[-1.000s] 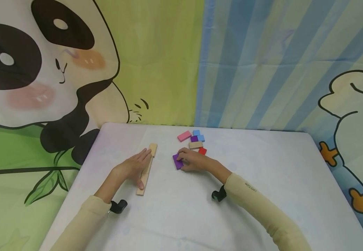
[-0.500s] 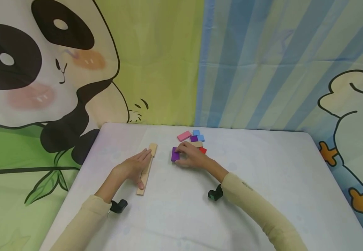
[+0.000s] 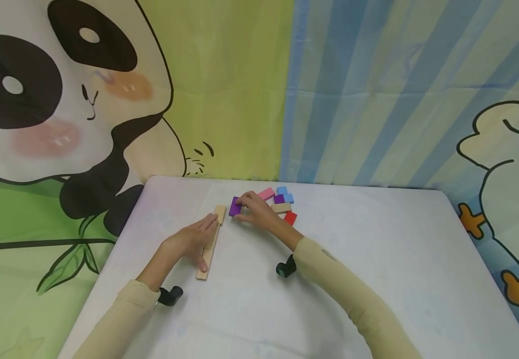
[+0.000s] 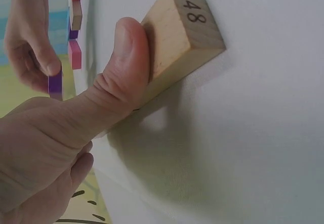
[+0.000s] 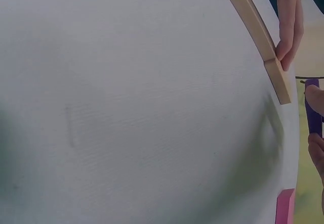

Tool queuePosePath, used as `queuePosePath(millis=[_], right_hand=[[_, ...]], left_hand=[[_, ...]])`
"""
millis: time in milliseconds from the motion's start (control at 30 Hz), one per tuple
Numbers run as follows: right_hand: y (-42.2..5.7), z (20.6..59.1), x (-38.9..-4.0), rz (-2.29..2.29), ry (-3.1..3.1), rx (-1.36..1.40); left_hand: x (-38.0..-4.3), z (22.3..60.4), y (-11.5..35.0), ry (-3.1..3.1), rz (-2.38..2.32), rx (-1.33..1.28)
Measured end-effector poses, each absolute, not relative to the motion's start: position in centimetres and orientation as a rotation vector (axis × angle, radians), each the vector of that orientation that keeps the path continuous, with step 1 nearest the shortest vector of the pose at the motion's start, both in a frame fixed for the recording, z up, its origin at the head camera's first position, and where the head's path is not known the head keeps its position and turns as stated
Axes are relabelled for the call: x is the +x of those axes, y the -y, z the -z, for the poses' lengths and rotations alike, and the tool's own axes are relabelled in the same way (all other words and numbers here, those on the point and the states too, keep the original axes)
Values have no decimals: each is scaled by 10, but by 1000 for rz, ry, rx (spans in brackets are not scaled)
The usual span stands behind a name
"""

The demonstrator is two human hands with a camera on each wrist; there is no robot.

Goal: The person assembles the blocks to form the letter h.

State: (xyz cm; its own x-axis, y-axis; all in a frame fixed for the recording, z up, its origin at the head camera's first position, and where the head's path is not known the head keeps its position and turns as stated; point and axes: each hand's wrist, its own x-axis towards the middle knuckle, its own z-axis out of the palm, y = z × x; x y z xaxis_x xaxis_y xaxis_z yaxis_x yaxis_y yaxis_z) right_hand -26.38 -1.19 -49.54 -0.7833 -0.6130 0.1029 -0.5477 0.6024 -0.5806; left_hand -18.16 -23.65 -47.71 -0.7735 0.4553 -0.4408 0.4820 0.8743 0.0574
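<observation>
My left hand lies along a row of plain wooden blocks, thumb on the near block and fairly straight fingers at the far one. In the left wrist view, that near wooden block has a number printed on its end, and the thumb presses its side. Between thumb and fingertips, my right hand pinches a purple block, held just right of the row's far end. From the right wrist, the purple block shows on edge, with the row's end block to its left.
Behind and right of the right hand lie a pink block, two light blue blocks, a smaller purple block, a wooden block and a red block. A printed curtain hangs behind the white table.
The right hand has carried the purple block leftward and away from me, from near the coloured blocks to close by the far end of the wooden row. The left hand stays in place.
</observation>
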Motion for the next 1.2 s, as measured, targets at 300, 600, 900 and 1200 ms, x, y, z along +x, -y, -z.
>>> queuePosePath(millis=[300,600,900,1200], right_hand=[[33,493,-276,823,-2735,-973],[52,492,-294,656,-2786,-978],[69,497,-300,568,-2771,-1012],[78,503,-299,568,-2752,-967]], left_hand=[[-181,475,237,-2585,85,689],[-183,475,236,-2596,85,694],[-182,475,236,-2586,82,688],[-182,478,238,-2599,107,713]])
